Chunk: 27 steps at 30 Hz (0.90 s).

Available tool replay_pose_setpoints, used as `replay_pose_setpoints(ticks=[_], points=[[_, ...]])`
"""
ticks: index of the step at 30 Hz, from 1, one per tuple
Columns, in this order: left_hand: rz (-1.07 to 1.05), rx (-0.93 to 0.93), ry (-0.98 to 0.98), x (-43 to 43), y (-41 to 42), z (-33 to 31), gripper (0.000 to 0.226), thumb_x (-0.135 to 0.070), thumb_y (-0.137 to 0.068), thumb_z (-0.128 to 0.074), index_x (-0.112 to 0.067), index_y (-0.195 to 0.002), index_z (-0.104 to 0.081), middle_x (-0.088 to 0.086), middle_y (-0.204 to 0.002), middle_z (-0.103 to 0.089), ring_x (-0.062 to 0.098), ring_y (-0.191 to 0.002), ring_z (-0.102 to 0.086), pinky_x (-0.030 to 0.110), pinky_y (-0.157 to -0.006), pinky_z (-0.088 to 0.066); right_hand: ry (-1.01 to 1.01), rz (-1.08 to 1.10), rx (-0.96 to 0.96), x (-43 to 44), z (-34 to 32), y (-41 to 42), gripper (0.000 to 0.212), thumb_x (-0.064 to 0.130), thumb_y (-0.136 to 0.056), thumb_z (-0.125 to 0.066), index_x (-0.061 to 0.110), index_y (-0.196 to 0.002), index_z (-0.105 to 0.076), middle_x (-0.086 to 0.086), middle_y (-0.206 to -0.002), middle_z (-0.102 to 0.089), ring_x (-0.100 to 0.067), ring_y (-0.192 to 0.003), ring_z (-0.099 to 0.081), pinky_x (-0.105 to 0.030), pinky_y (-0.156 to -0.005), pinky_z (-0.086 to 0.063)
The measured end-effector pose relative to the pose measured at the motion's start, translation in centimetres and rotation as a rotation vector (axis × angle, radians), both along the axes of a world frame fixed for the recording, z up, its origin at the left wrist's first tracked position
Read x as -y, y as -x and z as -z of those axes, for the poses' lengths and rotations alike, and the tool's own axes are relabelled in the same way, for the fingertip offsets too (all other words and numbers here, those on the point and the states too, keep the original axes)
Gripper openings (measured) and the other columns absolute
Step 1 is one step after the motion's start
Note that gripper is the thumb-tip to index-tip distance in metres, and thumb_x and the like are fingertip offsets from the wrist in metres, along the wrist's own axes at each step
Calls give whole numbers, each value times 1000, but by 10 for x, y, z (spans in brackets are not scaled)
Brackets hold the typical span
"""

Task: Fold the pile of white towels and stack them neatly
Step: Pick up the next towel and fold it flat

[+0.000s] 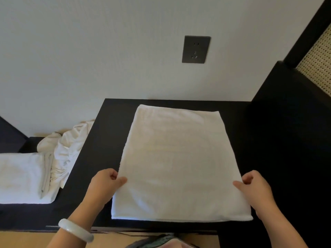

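White towel (179, 158) flat on black desk (107, 133), part-folded. Left grip (105, 183) & right grip (254, 187) each pinch a side edge, near end. Next, prob.: lift, fold to far edge, corners matched.

fingertips of left hand (105, 185) and right hand (256, 188) (thumbs aside) under the towel (175, 158); folded stack (19, 176) partly past frame edge

White towel (177, 158) flat on black table (107, 140), left hand (103, 185) and right hand (254, 188) pinching its side edges
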<state>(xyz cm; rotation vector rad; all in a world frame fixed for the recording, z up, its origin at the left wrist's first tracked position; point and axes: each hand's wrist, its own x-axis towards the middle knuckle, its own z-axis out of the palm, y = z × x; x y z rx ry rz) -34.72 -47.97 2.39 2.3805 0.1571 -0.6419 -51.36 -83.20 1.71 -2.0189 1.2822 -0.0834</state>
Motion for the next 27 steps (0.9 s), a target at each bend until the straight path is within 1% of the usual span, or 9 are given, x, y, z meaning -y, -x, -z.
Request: replay_pose_setpoints(ticks=[3, 5, 7, 10, 12, 16, 21, 24, 27], points=[[83, 217, -76, 5, 6, 1, 34, -30, -84, -76, -14, -107, -55, 2, -108, -58, 16, -89, -60, 29, -78, -52, 269, -120, -45, -13, -3, -3, 35, 9, -87, -71, 14, -117, -53, -8, -119, -56, -23, -105, -55, -39, -89, -49], [187, 539, -136, 19, 10, 5, 46, -32, -87, -72, -12, -125, -54, 3, -124, -51, 20, -110, -54, 35, -95, -47, 448, -241, 18, -34, -6, -12, 45, 10, -90, -66, 10, -133, -51, -9, -135, -50, -26, -127, -45, -37, -104, -40], [361, 692, -173, 43, 13, 11, 56, -37, -94, -61, -11, -141, -47, 6, -146, -45, 25, -133, -45, 37, -110, -36, 490, -443, 122, -64, -7, -31, 53, 13, -95, -61, 5, -144, -44, -14, -152, -40, -29, -141, -34, -37, -116, -25], [624, 686, -285, 75, 9, 31, 66, -57, -101, -21, -22, -157, -17, 0, -165, -9, 22, -152, -8, 39, -121, -6, 471, -762, 151, -102, 3, -65, 61, 30, -104, -41, 14, -157, -17, 1, -164, -4, -20, -153, -4, -30, -121, 4], [687, 651, -378, 72, 6, 46, 71, -65, -96, 2, -30, -158, -8, -3, -164, 1, 22, -153, 0, 46, -122, 2, 490, -874, 34, -102, 22, -68, 67, 49, -99, -13, 20, -159, -5, 7, -161, 11, -14, -153, 9, -29, -121, 15], [630, 636, -470, 32, 16, 61, 64, -60, -101, -8, -31, -158, -8, 3, -165, -7, 26, -152, -9, 52, -121, -6, 553, -670, -85, -58, 52, -23, 75, 59, -96, -8, 17, -157, -14, -1, -165, -11, -13, -152, -6, -32, -121, 4], [593, 579, -536, 10, 24, 58, 67, -54, -102, -20, -11, -149, -40, 12, -156, -34, 29, -143, -35, 46, -115, -13, 497, -476, -417, -30, 21, -13, 84, 65, -77, 17, 13, -142, 28, -6, -164, 18, -17, -151, 16, -41, -124, 10], [655, 635, -508, 42, 3, 35, 67, -51, -101, -18, -8, -143, -47, 10, -154, -36, 28, -144, -31, 45, -117, -9, 517, -626, -228, -44, 3, -52, 72, 58, -99, -3, 15, -152, 19, 0, -164, 18, -10, -147, 21, -35, -123, 12], [671, 705, -384, 92, -33, 17, 74, -52, -89, 14, -17, -153, 0, -1, -160, 11, 19, -149, 14, 32, -118, 22, 478, -884, 37, -77, -6, -107, 73, 59, -96, 1, 19, -155, 12, 13, -154, 23, -2, -142, 22, -21, -116, 20]])
